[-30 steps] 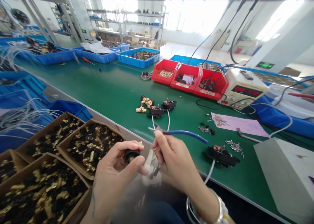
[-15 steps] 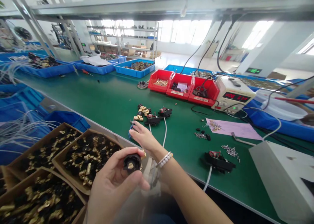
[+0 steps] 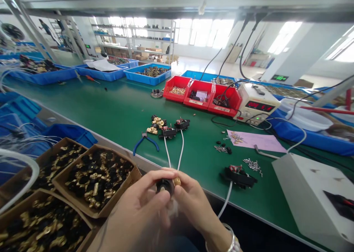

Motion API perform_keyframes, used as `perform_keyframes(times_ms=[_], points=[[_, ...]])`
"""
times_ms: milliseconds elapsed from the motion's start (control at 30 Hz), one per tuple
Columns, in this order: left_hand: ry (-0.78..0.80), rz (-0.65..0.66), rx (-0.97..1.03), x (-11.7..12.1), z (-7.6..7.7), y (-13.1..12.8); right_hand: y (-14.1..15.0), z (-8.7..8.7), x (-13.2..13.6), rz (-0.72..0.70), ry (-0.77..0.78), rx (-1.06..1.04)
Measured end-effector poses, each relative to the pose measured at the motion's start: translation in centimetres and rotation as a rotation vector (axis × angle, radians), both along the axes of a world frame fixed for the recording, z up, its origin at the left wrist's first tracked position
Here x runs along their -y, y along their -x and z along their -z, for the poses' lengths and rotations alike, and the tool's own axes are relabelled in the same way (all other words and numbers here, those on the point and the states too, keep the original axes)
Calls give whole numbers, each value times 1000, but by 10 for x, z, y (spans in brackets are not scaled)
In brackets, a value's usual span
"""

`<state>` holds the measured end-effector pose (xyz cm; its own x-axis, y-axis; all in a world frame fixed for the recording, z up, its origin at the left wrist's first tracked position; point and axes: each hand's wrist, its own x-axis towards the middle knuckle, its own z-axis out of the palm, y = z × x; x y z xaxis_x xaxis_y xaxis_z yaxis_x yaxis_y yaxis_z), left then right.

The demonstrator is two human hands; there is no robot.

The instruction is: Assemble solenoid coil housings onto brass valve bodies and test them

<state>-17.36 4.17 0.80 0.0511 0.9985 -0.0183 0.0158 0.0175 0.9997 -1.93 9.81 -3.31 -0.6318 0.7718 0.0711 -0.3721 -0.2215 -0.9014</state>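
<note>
A long green workbench point(image 3: 116, 108) fills most of the view, running back toward blue trays point(image 3: 146, 74) of parts at its far edge. At the near left, off the bench's edge, open cardboard boxes point(image 3: 91, 178) are heaped with black and brass fittings. At the right stands a grey box-shaped unit point(image 3: 312, 193), and behind it a white power supply point(image 3: 258, 104) with a red digit display, cables trailing from it. Beside the supply sit three red bins point(image 3: 200, 93) in a row. A pink sheet of paper point(image 3: 257, 141) lies in front of the supply with small metal bits on it. Near the middle of the bench a cluster of brass and black parts point(image 3: 166, 126) rests, two white leads running from it toward the person. Blue-handled pliers point(image 3: 143, 142) lie flat on the bench just left of those leads, well apart from either hand. At the bottom centre the left hand point(image 3: 138, 215) and the right hand point(image 3: 193, 206) meet, both with fingers closed round one small black fitting with a brass end point(image 3: 168, 185), held above the bench's near edge, fingertips of both hands touching it.
</note>
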Motion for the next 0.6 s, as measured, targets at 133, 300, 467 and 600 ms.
perform_keyframes(times_ms=[133, 300, 467, 600], points=[[-224, -47, -273, -1, -4, -7, -17, -3, 8, 29, -52, 69], [-199, -137, -163, -6, -7, -21, -23, -3, 19, 37, -7, 74], [-171, -232, -182, -2, -1, -9, -26, -4, 25, 28, 95, -25], [-181, -73, -266, 4, 3, 9, -26, -7, 27, 26, 129, -64]])
